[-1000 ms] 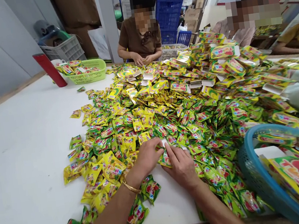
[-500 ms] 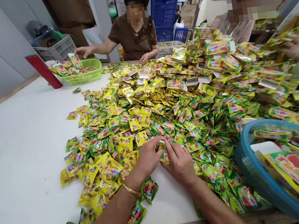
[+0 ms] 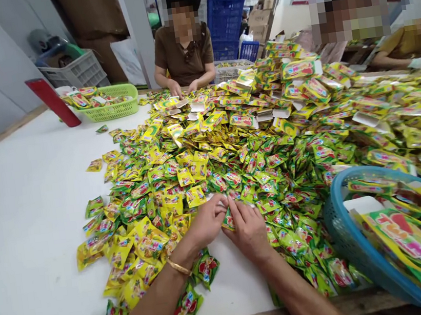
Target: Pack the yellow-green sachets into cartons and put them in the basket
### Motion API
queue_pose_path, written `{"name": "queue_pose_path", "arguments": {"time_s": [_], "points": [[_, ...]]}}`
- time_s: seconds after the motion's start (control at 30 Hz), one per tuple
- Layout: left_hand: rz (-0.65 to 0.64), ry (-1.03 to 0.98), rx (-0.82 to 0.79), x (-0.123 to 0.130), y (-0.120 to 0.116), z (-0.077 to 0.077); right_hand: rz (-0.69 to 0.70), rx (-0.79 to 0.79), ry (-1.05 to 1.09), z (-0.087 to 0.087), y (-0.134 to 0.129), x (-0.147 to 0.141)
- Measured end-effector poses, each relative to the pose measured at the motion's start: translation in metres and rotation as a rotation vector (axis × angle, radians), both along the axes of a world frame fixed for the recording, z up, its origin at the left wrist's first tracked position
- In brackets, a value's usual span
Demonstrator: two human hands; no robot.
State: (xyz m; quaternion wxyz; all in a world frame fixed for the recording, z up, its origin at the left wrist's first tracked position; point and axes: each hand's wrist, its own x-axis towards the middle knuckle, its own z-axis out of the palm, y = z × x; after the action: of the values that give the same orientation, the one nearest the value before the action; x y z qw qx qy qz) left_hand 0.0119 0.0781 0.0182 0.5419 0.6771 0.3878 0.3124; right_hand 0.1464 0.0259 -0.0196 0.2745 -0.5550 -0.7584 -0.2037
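Frame centre: left hand and right hand both pinch a small green carton; light, square grip best avoids creasing.

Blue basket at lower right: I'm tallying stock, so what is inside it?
The blue basket holds several printed yellow-and-green boxes, with a white flap showing. The upper boxes cover whatever lies beneath, so the bottom cannot be seen.
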Motion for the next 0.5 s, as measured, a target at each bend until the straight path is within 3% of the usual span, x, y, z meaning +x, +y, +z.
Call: {"name": "queue_pose_path", "arguments": {"time_s": [0.1, 0.23, 0.3, 0.37, 0.43, 0.5], "points": [[-0.045, 0.018, 0.001, -0.002, -0.003, 0.006, 0.000, 0.000, 0.011, 0.001, -0.002, -0.003], [0.033, 0.108, 0.148, -0.006, -0.010, 0.025, -0.062, -0.043, -0.006, 0.019, -0.005, -0.009], [0.147, 0.064, 0.255, -0.011, -0.014, 0.038, -0.177, -0.058, -0.003, 0.042, -0.011, -0.004], [0.351, 0.011, 0.305, -0.017, -0.014, 0.050, -0.318, -0.019, 0.011, 0.075, -0.025, 0.013], [0.548, 0.016, 0.275, -0.021, -0.010, 0.056, -0.472, 0.039, 0.005, 0.110, -0.048, 0.046], [0.601, 0.078, 0.230, -0.021, -0.005, 0.052, -0.707, 0.048, -0.023, 0.139, -0.075, 0.090]]}}
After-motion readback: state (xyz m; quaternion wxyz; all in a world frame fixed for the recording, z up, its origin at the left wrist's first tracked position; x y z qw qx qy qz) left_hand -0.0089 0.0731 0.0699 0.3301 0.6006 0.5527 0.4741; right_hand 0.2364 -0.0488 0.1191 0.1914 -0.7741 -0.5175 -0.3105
